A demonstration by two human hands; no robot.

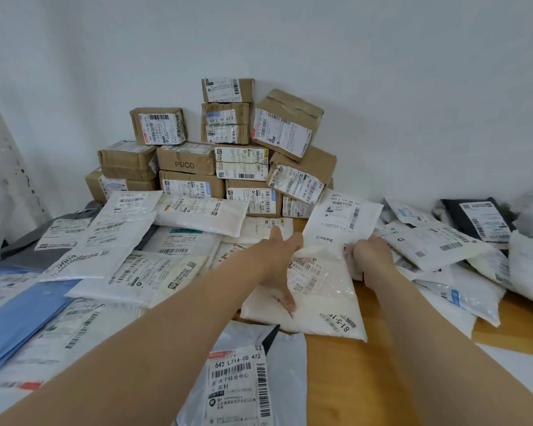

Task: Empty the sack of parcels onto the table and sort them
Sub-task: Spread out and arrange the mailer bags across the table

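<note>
The left hand (277,259) lies spread on a white parcel (320,305) in the middle of the table (382,373), with its thumb pressed flat and its fingers (274,236) straight. The right hand (373,256) curls its fingers round the lower edge of a white envelope (342,219) just behind. Soft parcels (130,272) cover the table on both sides. Cardboard boxes (216,155) are stacked against the wall (413,87).

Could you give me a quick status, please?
Left hand presses the plastic-wrapped parcel. Right hand grips the white mailer. Cardboard boxes stacked behind, not blocking.
</note>
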